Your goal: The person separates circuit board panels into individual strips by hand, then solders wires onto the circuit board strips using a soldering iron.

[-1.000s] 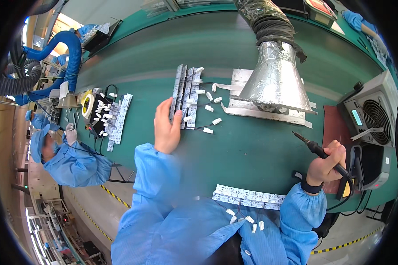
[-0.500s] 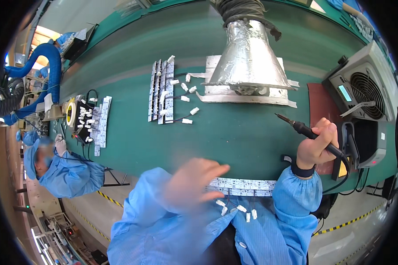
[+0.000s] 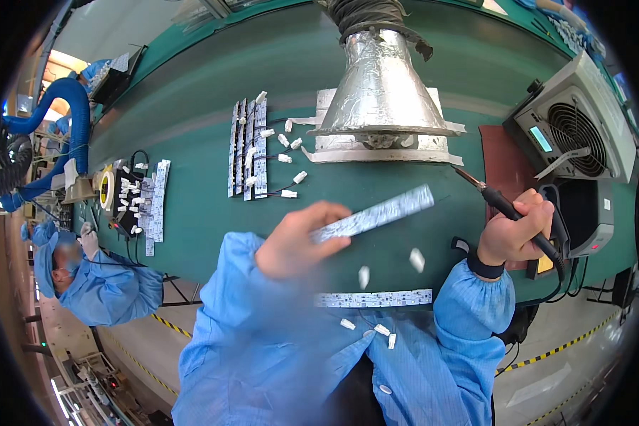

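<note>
Left hand (image 3: pixel 296 243) lifts strip (image 3: pixel 376 213) (blurred); right hand (image 3: pixel 512 231) grips iron (image 3: pixel 500 202).

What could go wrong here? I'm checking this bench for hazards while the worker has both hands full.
1. The soldering iron in the right hand points its tip toward the lifted strip; a slip might burn the left hand.
2. Two small white connectors look mid-air under the blurred strip and may fall off the table edge.
3. The iron's cable could snag the strip at the edge.
</note>
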{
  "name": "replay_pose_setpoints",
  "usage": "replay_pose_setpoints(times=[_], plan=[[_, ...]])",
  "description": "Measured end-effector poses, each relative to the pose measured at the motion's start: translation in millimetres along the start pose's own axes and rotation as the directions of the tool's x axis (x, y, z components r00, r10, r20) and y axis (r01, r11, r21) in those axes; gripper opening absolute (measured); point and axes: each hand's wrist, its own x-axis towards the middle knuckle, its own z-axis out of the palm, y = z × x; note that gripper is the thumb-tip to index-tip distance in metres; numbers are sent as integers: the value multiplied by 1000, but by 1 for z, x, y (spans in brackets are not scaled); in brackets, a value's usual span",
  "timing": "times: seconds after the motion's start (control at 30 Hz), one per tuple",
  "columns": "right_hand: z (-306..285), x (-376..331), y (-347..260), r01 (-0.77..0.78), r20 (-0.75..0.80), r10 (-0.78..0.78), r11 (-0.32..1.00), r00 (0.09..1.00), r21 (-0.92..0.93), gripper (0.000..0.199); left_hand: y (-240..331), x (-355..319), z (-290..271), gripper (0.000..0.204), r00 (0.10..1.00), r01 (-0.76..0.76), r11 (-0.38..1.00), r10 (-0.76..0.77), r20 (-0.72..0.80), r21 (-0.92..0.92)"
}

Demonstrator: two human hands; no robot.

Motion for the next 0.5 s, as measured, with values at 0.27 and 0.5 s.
replay_pose_setpoints(times=[0.27, 0.5], plan=[[2, -33, -26, 103, 289, -118, 992, 950, 68, 43, -11, 30, 13, 44, 990, -138, 987, 134, -48, -88], [13, -58, -50, 111, 604, -265, 953, 752, 280, 39, -12, 27, 20, 42, 954, -236, 964, 254, -161, 123]])
